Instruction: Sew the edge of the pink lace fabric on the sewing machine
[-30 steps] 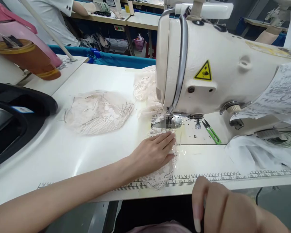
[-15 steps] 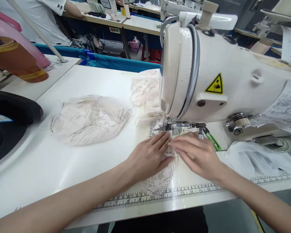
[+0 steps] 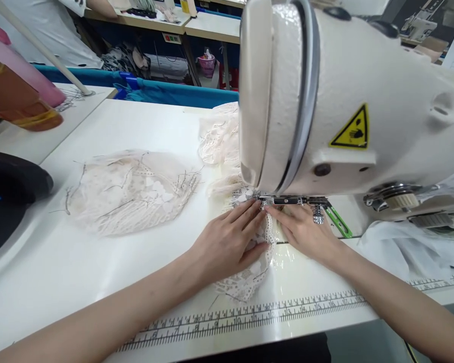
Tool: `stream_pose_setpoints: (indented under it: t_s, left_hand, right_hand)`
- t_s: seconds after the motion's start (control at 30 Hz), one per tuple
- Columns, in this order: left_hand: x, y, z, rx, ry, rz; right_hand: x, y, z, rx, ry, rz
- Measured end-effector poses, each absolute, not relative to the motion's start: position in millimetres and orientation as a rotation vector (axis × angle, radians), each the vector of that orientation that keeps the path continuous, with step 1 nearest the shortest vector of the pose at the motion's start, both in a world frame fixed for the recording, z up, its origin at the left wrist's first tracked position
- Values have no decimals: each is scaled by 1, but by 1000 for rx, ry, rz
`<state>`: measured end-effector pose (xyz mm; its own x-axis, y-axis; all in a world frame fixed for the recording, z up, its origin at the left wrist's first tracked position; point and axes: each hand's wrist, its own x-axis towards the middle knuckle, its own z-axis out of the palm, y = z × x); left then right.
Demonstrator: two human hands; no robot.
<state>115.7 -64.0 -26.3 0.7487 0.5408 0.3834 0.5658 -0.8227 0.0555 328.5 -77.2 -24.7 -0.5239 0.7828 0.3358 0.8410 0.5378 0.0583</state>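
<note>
A cream lace piece (image 3: 244, 282) lies on the white sewing table under the head of a sewing machine (image 3: 340, 65). My left hand (image 3: 229, 244) rests flat on the lace, fingers stretched toward the presser foot area (image 3: 264, 199). From the other side, my right hand (image 3: 312, 234) has its fingers extended, with a fingertip touching the lace's right edge beside the foot. Part of that hand is hidden behind the metal attachment (image 3: 291, 200). More lace (image 3: 219, 138) lies behind the needle area, partly covered by the machine head.
Another lace piece (image 3: 132, 194) with loose dark threads lies left. A black object (image 3: 15, 186), a brown bottle (image 3: 18, 96) and a pink container (image 3: 30, 70) stand at far left. Green-handled snips (image 3: 338, 220) and white fabric (image 3: 404, 249) lie right. A ruler strip (image 3: 227, 322) lines the front edge.
The view has moved closer to the machine. My right hand has shifted from above the lace edge to lower beside it, fingers reaching under the attachment. My left hand stays on the lace.
</note>
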Motion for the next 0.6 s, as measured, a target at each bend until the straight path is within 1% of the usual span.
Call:
stream_pose_setpoints:
  t_s: [0.23, 0.6]
  left_hand:
    - [117, -63, -25, -2873, -899, -621]
    - [117, -64, -22, -2881, -955, -542]
  right_hand:
    - [326, -81, -24, -1387, -2520, -322]
    - [326, -80, -24, -1377, -2500, -321]
